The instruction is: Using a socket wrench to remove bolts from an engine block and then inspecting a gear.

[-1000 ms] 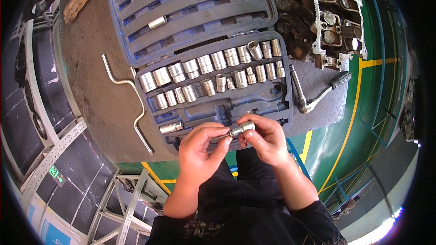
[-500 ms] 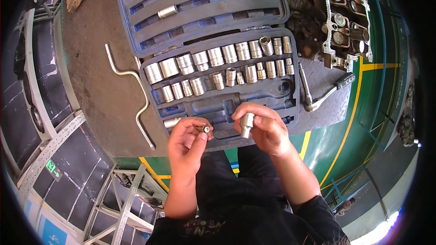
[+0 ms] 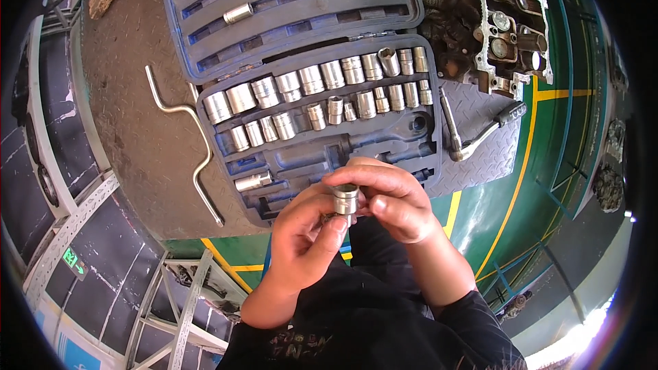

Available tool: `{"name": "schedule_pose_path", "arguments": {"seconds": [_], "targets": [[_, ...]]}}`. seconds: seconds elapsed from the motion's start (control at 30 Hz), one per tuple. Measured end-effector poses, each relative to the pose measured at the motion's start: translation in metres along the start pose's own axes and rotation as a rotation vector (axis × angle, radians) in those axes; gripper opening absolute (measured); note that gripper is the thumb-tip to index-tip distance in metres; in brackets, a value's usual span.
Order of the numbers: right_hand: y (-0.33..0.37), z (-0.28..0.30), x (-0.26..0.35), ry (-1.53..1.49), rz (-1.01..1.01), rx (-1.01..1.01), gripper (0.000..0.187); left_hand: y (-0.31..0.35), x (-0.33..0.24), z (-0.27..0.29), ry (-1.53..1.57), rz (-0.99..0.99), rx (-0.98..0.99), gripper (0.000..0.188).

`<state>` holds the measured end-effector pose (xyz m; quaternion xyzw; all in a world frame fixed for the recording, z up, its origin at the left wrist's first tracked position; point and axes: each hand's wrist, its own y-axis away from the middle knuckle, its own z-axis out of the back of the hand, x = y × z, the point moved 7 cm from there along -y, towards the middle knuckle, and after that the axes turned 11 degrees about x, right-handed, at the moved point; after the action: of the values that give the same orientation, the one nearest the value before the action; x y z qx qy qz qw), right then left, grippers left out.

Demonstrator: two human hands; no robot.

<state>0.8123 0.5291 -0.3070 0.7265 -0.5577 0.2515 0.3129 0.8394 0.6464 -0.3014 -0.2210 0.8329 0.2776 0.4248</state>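
Observation:
Close in front of me, my left hand (image 3: 305, 236) and my right hand (image 3: 394, 199) meet around a short silver socket (image 3: 345, 200), its wide round opening facing up. My left thumb and fingers are pinched at its lower, narrower end. The small metal piece held there earlier is mostly hidden. The right index finger reaches across the socket's rim, with the thumb bent beside it. Beyond my hands lies an open blue-black socket case (image 3: 288, 157), with several silver sockets (image 3: 312, 79) in two rows. A single socket (image 3: 253, 181) lies in its near left part.
Another socket (image 3: 238, 13) rests in the case lid (image 3: 295, 0). A bent metal speed handle (image 3: 199, 120) lies left of the case; a ratchet (image 3: 480, 138) lies to its right. An engine cylinder head (image 3: 504, 34) stands at the far right of the metal-topped table (image 3: 130, 34).
My hands have come together; the socket in my right hand has moved left and turned opening-up over my left fingers. The view has shifted slightly.

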Motion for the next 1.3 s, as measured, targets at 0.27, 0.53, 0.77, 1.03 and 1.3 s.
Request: {"name": "schedule_pose_path", "arguments": {"seconds": [0.27,0.53,0.77,1.03,1.3], "targets": [[0.005,0.004,-0.004,0.043,0.056,0.028,0.029,0.003,0.014,0.0,0.188,0.077,0.047,0.021],[0.017,0.04,-0.002,0.708,0.045,-0.309,0.021,-0.008,0.003,0.038,-0.665,0.076,-0.29,0.006],[0.028,0.064,-0.019,1.335,0.249,-0.438,0.014,-0.051,-0.001,0.052,-1.405,-0.108,-0.465,0.018],[0.027,0.058,-0.027,1.471,0.298,-0.396,0.019,-0.043,0.025,0.062,-1.349,-0.104,-0.384,0.025],[0.026,0.059,-0.023,1.466,0.311,-0.397,0.019,-0.015,0.029,0.069,-1.275,-0.025,-0.364,0.031]]}}
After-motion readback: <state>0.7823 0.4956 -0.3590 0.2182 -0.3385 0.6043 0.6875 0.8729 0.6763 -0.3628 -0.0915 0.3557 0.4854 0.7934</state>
